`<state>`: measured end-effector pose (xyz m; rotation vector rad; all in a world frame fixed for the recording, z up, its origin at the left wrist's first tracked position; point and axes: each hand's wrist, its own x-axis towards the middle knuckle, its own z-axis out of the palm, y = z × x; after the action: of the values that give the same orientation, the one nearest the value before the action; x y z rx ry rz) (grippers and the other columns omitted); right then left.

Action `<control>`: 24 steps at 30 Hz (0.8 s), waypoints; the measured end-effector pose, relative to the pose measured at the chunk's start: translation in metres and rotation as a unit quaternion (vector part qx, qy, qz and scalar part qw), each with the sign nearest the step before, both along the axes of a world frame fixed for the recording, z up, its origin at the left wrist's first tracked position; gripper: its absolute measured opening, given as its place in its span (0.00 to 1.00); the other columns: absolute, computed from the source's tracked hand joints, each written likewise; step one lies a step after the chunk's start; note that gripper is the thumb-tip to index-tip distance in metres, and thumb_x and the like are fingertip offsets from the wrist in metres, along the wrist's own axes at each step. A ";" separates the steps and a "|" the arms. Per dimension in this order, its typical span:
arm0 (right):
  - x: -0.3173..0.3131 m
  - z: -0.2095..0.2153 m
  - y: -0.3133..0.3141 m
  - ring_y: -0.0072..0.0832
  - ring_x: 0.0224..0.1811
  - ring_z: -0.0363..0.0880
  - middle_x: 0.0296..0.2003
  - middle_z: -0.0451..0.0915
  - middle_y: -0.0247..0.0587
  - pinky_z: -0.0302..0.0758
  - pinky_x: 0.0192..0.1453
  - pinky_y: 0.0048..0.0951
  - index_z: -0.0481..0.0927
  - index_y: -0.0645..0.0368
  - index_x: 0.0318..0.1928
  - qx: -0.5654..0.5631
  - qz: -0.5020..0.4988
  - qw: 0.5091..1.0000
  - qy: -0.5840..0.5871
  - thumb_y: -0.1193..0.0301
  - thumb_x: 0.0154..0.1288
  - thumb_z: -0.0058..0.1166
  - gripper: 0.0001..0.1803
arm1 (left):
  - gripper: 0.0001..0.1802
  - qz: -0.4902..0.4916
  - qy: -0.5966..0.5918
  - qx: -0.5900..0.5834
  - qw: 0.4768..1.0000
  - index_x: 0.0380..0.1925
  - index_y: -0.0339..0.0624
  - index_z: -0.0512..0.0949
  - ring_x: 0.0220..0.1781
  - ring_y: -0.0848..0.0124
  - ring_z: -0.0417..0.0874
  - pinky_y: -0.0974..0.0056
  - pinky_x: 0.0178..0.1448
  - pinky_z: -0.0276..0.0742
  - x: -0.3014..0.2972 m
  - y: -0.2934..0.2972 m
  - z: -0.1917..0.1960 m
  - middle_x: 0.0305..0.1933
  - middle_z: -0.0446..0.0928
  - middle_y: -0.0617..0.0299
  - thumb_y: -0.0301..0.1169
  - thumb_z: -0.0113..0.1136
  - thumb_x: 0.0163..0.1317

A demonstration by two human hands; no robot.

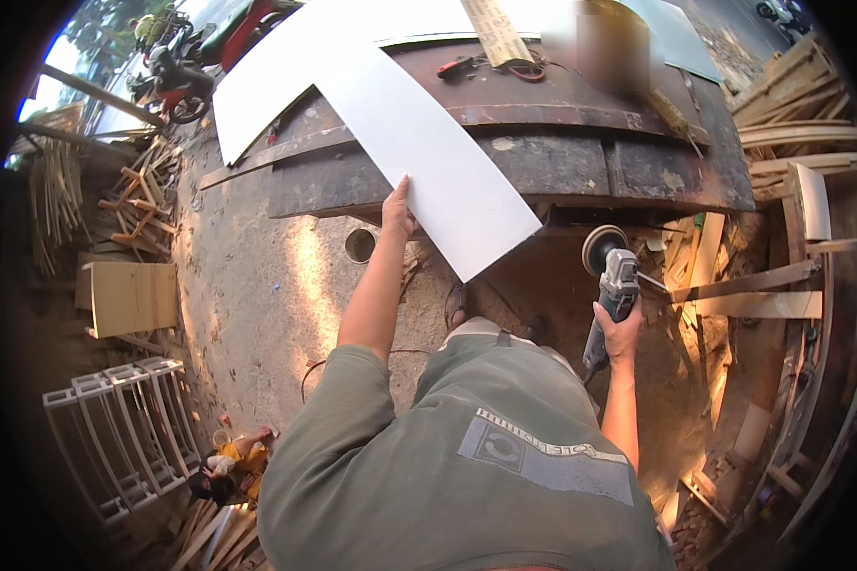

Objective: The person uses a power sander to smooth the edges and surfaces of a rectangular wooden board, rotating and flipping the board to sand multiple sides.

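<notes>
My left hand (399, 213) grips the left edge of a long white board (428, 162), thumb on top and the other fingers partly hidden. The board lies slantwise over a dark, stained workbench (543, 164), and its near end juts out past the front edge. In my right hand (621, 330) is a grey angle grinder (617, 285), held by its body to the right of the board. A round pad (605, 249) sits at the grinder's head, apart from the board and just below the bench's front edge.
More white sheet (267, 95) covers the bench's far left. A red-handled tool (455, 68) and a wooden strip (497, 33) lie farther back. Wood scraps (790, 114) are heaped at right. A tin can (360, 246) stands on the ground; a person (233, 471) is at lower left.
</notes>
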<state>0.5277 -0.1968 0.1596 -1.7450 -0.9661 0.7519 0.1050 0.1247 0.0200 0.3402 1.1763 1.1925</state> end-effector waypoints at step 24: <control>0.005 0.023 -0.089 0.33 0.50 0.81 0.55 0.81 0.45 0.78 0.59 0.36 0.74 0.68 0.66 0.030 -0.246 0.968 0.042 0.70 0.65 0.70 0.32 | 0.21 -0.093 -0.049 -0.035 0.994 0.54 0.37 0.77 0.52 0.58 0.86 0.48 0.53 0.84 0.034 0.040 0.030 0.53 0.82 0.53 0.37 0.71 0.68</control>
<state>0.5328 -0.2859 0.1821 -1.7821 -0.4593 0.4622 0.1393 0.1648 0.0503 0.3278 1.0740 0.9936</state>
